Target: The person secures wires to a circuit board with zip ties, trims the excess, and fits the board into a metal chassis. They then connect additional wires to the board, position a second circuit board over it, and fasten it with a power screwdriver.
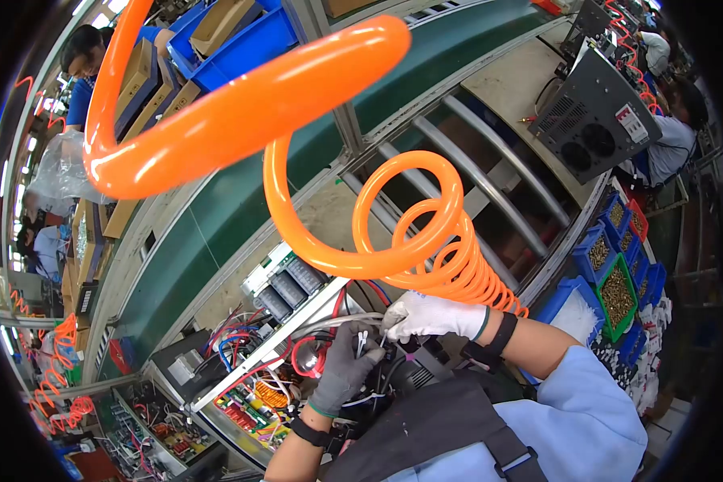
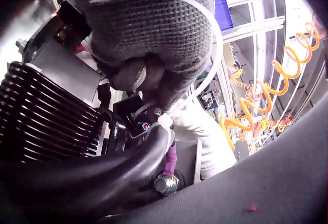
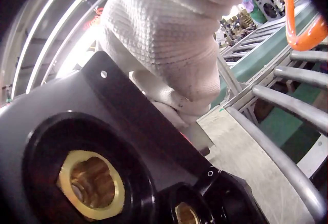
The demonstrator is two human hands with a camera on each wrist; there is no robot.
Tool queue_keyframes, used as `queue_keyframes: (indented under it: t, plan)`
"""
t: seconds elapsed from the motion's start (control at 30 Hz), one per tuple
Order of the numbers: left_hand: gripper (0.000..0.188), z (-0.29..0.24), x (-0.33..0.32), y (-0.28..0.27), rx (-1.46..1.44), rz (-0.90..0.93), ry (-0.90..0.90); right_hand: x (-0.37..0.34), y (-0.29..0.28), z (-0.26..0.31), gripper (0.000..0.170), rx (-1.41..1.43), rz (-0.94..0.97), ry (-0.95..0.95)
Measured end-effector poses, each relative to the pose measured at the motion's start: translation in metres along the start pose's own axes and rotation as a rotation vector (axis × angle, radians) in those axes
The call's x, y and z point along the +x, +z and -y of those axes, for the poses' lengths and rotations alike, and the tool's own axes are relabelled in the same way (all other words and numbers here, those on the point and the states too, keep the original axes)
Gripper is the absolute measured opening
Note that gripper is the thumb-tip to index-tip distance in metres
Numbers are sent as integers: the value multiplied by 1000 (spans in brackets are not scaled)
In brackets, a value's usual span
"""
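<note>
My left hand (image 1: 345,369), in a grey glove, is down among the wires of an opened electrical unit. Its bent fingers pinch at a white cable tie (image 2: 219,54), whose strap arcs across the glove in the left wrist view. The tie's small head sits against a thick black cable (image 2: 102,175). From the other side comes my white-gloved right hand (image 1: 430,316), fingers curled at the same tie, fingertips hidden behind a black panel (image 3: 77,98) in the right wrist view. Below the tie, a purple-sleeved lead (image 2: 170,161) ends at a bolt (image 2: 165,184).
Brass fittings (image 3: 92,185) sit in the panel. An orange coiled hose (image 1: 426,265) hangs in front of me. Capacitors (image 1: 285,289) and circuit boards (image 1: 241,414) lie left of my hands. Metal rollers (image 1: 490,181) stand ahead; screw bins (image 1: 617,301) are at right. Other people work nearby.
</note>
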State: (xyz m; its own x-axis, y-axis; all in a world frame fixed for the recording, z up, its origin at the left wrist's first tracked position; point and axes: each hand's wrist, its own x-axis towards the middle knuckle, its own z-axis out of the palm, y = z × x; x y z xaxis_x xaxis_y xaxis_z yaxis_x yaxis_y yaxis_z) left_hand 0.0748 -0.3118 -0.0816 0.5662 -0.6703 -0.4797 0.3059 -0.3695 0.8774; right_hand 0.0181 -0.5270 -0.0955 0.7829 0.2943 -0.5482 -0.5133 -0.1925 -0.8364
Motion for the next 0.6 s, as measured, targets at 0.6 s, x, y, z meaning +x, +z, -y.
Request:
queue_keyframes:
  t: [0.6]
  plan:
    - [38, 11, 4, -4, 128, -27, 4, -9, 2, 35, 16, -586, -8, -185]
